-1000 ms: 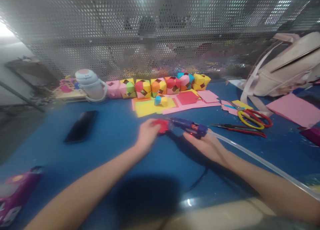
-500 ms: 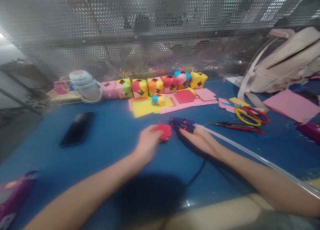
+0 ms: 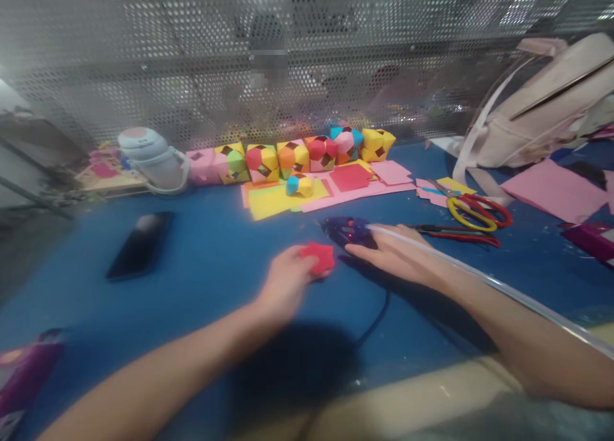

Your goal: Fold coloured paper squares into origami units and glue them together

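Currently, left hand (image 3: pixel 288 278) pinching red paper (image 3: pixel 319 259) over middle of blue table (image 3: pixel 206 255). Right hand (image 3: pixel 398 252) at back of glue gun (image 3: pixel 348 230), near red paper; can't tell whether closed on it. Folded paper balls (image 3: pixel 262 163) lined up behind.

Seven cubes (image 3: pixel 300 154), one glue gun (image 3: pixel 346 229)

One glue stick (image 3: pixel 527 301), one red piece (image 3: pixel 320 260), one blue-and-yellow piece (image 3: pixel 304 186), one phone (image 3: pixel 140 246), one flask (image 3: pixel 156 165), one bag (image 3: pixel 542 108). Two purple objects (image 3: pixel 591 241). Sheets (image 3: pixel 268 204): several, overlapping, exact number unclear.
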Demonstrator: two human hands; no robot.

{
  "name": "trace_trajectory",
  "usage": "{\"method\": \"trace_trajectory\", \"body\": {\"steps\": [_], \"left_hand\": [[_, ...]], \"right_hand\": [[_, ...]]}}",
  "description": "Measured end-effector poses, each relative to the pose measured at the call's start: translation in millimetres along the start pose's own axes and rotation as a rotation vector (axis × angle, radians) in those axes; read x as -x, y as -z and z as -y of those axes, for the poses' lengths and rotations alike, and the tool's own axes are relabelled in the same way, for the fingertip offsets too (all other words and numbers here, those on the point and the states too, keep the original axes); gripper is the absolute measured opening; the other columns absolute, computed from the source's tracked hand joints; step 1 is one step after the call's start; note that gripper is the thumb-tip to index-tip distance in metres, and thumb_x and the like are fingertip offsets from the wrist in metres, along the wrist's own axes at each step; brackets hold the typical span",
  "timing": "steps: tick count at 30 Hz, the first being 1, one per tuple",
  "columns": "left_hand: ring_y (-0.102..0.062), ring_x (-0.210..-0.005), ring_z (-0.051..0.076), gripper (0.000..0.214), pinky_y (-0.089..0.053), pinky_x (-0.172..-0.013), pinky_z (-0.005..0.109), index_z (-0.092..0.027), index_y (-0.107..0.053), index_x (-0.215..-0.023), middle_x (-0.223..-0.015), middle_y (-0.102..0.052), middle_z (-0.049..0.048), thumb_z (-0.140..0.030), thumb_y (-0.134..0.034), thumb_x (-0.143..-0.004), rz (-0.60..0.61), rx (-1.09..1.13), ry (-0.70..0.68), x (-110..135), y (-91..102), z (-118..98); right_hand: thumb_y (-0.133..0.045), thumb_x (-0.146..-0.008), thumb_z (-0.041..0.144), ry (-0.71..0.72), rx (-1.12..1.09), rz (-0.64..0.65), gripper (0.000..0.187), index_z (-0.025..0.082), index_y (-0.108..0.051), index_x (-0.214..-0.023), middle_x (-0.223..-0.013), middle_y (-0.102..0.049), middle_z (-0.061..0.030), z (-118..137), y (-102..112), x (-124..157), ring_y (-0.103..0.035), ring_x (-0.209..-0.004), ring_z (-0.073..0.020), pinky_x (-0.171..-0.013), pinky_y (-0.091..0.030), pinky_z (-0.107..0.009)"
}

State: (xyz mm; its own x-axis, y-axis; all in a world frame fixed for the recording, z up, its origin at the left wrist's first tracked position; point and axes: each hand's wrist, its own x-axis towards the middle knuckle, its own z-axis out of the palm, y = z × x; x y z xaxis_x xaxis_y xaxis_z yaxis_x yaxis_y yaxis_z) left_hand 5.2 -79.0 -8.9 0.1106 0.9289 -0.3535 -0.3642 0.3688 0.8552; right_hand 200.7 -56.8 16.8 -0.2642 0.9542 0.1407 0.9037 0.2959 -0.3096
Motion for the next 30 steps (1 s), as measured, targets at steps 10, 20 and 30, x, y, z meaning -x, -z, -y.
{"method": "trace_trajectory", "body": {"steps": [10,20,30], "left_hand": [[-0.061,-0.056,0.012,0.011,-0.050,-0.057,0.024,-0.012,-0.062,-0.077,-0.068,-0.067,0.0044,-0.014,-0.064,-0.067,0.035,-0.138,-0.018,12.5,-6.8,12.6],[-0.058,-0.054,0.010,0.015,-0.045,-0.052,0.020,-0.012,-0.062,-0.079,-0.064,-0.064,0.0020,-0.023,-0.066,-0.069,0.063,-0.249,-0.017,26.2,-13.5,15.0],[-0.064,-0.054,0.015,0.014,-0.054,-0.059,0.028,-0.012,-0.058,-0.074,-0.064,-0.064,0.0026,-0.025,-0.061,-0.075,0.071,-0.154,0.019,22.0,-10.2,11.7]], "right_hand": [[-0.052,-0.082,0.035,-0.034,-0.544,0.157,0.018,0.018,-0.058,-0.081,-0.060,-0.057,0.0032,29.9,13.7,30.4,-0.050,-0.053,-0.0097,-0.049,-0.038,-0.020],[-0.057,-0.073,0.025,-0.177,-0.894,0.201,0.010,0.016,-0.055,-0.069,-0.059,-0.053,0.0031,38.4,-8.6,26.5,-0.049,-0.054,-0.0090,-0.049,-0.038,-0.021],[-0.056,-0.071,0.018,-0.235,-1.104,0.279,0.005,0.017,-0.053,-0.075,-0.055,-0.052,0.0060,40.2,-10.9,24.4,-0.047,-0.047,-0.0067,-0.044,-0.035,-0.018]]}}
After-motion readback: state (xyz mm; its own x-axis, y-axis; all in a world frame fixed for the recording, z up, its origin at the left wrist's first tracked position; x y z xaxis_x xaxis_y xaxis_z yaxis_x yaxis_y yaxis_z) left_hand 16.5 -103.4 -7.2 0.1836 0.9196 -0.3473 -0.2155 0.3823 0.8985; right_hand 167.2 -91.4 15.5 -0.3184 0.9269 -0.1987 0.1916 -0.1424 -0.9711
